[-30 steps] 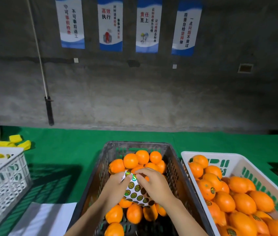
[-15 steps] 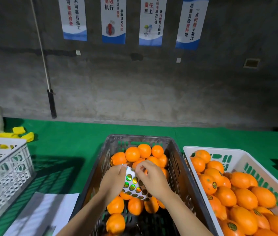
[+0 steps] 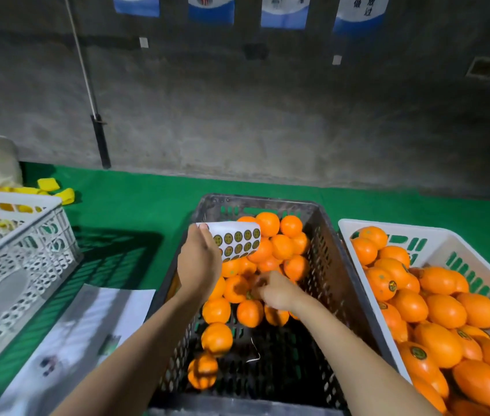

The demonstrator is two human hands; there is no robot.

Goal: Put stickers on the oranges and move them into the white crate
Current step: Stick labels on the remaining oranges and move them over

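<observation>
Left hand (image 3: 198,265) grips the sticker sheet (image 3: 237,240); right hand (image 3: 276,291), nearer, seemingly pinches onto the orange (image 3: 236,288) just below.

Little can be read. The rightmost wall poster (image 3: 360,12) shows a few Chinese characters at its cut-off lower end, among them 放过. The round stickers on the sticker sheet (image 3: 237,240) and on the oranges in the white crate (image 3: 435,235) are too small to read.
</observation>
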